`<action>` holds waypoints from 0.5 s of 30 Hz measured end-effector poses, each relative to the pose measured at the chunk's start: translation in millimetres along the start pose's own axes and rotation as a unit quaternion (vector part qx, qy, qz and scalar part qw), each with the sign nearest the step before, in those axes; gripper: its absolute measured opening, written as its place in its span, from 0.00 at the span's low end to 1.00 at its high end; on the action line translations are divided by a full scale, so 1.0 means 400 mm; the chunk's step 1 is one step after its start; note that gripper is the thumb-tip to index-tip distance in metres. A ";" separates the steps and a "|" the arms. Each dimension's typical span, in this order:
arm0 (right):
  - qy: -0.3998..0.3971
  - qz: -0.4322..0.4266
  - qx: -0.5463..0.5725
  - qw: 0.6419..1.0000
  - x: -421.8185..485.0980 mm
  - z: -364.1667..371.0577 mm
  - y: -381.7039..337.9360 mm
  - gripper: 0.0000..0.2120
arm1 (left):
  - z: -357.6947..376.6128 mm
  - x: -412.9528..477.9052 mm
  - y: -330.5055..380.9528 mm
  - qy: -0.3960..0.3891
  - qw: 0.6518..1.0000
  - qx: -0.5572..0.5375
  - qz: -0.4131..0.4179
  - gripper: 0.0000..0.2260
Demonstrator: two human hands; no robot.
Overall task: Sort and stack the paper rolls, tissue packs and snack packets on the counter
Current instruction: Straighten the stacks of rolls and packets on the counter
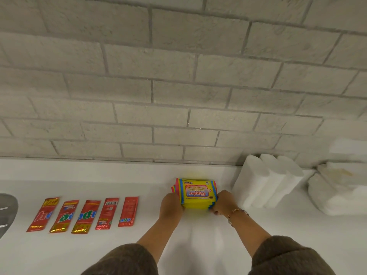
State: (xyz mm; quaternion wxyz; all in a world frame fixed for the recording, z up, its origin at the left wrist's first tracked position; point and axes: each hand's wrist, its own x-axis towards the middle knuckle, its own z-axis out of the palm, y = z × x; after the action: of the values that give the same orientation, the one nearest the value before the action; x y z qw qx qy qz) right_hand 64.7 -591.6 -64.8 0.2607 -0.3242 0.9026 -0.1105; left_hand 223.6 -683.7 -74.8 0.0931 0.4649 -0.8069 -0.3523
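Observation:
A stack of yellow tissue packs [195, 192] with pink and blue edges stands on the white counter [198, 245], a little right of centre. My left hand [171, 206] grips the stack's left side and my right hand [224, 202] grips its right side. Several red snack packets [85, 215] lie flat in a row to the left. Three white paper rolls [266, 181] stand together against the wall on the right.
A grey brick wall [178, 86] rises behind the counter. More white paper goods [337, 187] are piled at the far right. The rim of a metal sink [8, 211] shows at the left edge.

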 end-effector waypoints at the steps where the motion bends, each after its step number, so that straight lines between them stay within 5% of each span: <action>1: 0.001 0.010 0.004 1.000 0.006 -0.006 0.006 0.17 | 0.004 0.002 0.009 0.000 1.000 0.000 0.002 0.09; 11: 0.057 0.043 0.040 0.997 -0.029 -0.003 0.032 0.13 | -0.008 -0.030 -0.027 -0.032 0.980 -0.191 -0.039 0.11; 15: 0.080 0.043 0.065 0.994 -0.104 0.048 0.051 0.09 | -0.034 -0.114 -0.122 -0.059 0.983 -0.160 -0.064 0.26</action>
State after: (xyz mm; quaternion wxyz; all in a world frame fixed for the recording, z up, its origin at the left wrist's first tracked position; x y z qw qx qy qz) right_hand 91.9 -549.8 -71.8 0.2126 -0.2574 0.9247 -0.1829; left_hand 288.4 -668.7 -88.6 0.0957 0.4733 -0.7129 -0.5085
